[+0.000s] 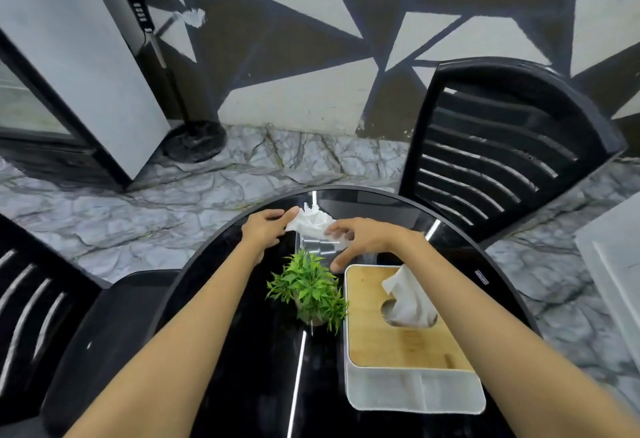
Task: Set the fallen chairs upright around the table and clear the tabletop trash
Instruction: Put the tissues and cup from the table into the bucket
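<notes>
A crumpled white tissue (313,218) lies near the far edge of the round black table (242,351). My left hand (265,226) pinches its left corner between thumb and fingers. My right hand (360,238) reaches in from the right with fingers spread, its fingertips touching the tissue's right side. A small metal cup (317,247) stands just below the tissue, between my hands. One black slatted chair (495,157) stands upright at the far right of the table. Another black chair (52,326) stands at the near left.
A green potted plant (310,290) stands mid-table beside a white tissue box (412,385) with a wooden lid. A pedestal fan (194,139) and a glass-door cabinet (62,91) stand at the far left. A white surface (613,264) shows at the right edge.
</notes>
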